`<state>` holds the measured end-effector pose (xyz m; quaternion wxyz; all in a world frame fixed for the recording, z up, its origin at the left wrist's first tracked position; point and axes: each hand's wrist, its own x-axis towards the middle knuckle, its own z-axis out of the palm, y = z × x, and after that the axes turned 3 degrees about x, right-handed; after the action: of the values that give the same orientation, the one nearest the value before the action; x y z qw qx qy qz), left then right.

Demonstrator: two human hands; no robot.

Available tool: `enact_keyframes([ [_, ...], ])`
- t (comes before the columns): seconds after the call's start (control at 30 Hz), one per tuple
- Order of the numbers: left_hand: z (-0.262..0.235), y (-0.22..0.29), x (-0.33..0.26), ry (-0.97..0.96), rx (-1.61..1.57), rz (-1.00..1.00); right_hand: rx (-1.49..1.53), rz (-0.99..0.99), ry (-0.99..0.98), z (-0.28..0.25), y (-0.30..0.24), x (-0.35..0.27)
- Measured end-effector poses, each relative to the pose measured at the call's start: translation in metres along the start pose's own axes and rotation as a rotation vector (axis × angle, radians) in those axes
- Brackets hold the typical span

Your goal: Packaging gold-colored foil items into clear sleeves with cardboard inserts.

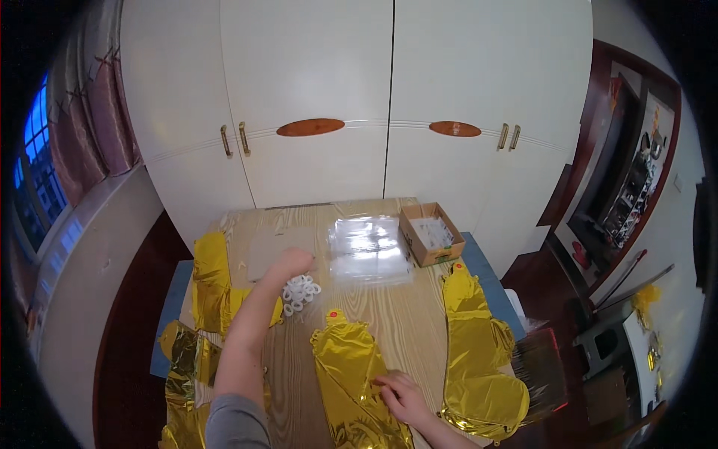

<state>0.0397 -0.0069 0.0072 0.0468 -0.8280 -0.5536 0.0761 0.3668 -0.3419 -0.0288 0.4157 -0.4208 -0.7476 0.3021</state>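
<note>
A flat gold foil balloon [351,374] lies on the wood-grained tabletop [407,322], in the middle, directly in front of the person. Its long axis runs away from the body, leaning slightly left at the far end, where a small rounded tab with a red dot points toward the white cabinet [314,67]. The near end runs toward the lower edge of the view. The foil is thin and mirror-shiny, creased with diagonal folds and puckered along its seam.

The right hand [404,398] lies at the balloon's right edge, its fingers loosely bent and touching the foil; whether they pinch it cannot be told. The left hand [294,263] reaches far forward with fingers curled in, just beyond a loose heap of small, smooth white rings [301,292]; whether it holds anything cannot be seen.

More flat gold foil lies on either side: a curved right-hand balloon [471,337], its red-dotted tab also pointing away, and crumpled, overlapping left-hand foil pieces [211,280]. Toward the back are a squarish stack of clear, glossy plastic sheets [370,258] and, to its right, an open brown cardboard box [430,258], set at an angle and containing whitish, translucent pieces [435,233].
</note>
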Motion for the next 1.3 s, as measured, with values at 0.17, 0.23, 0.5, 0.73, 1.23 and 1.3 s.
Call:
enact_keyframes([
  [0.17, -0.017, 0.001, -0.016, 0.225, -0.039, -0.131, 0.001, 0.019, -0.006, 0.0, -0.001, 0.0],
  [0.23, -0.021, -0.003, -0.02, 0.272, -0.014, -0.105, -0.021, 0.006, 0.004, 0.001, 0.001, -0.001],
  [0.5, -0.022, -0.011, -0.034, 0.452, -0.076, -0.145, -0.02, 0.025, -0.02, 0.0, 0.001, -0.001],
  [0.73, -0.024, -0.014, -0.036, 0.418, -0.105, -0.108, -0.002, -0.057, 0.048, 0.002, 0.002, -0.001],
  [1.23, -0.137, 0.133, -0.21, 1.025, 0.218, 0.371, 0.174, -0.026, 0.256, 0.004, 0.009, -0.002],
  [1.3, -0.127, 0.182, -0.252, 0.975, 0.581, 0.383, 0.622, 0.179, 0.234, -0.006, -0.014, 0.006],
])
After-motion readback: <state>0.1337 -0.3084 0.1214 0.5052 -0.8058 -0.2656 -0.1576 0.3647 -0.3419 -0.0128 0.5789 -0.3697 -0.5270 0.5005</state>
